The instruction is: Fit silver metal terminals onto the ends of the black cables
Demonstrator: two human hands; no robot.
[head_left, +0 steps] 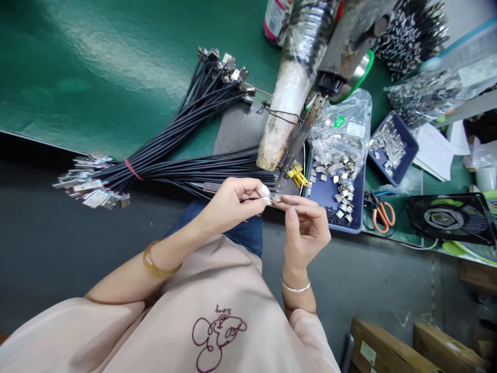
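Note:
My left hand (229,203) pinches the end of a black cable (251,199) between thumb and forefinger, a white wrap on one fingertip. Close beside it, my right hand (308,228) has its fingers closed on a small silvery metal connector shell (278,198), which meets or nearly meets the cable's end; the exact contact is too small to tell. Behind the hands lies a bundle of black cables (166,135) with metal connectors, tied by a red band (133,169). More loose cables (217,165) run toward a soldering tool's metal tip (301,140).
A blue tray (359,212) of metal shells and a bag stands right, with a smaller blue bin (409,142) beyond. Orange-handled pliers (383,216), a yellow clip (298,175) and a black fan (452,217) lie nearby. A wrapped white tube (285,98) hangs overhead.

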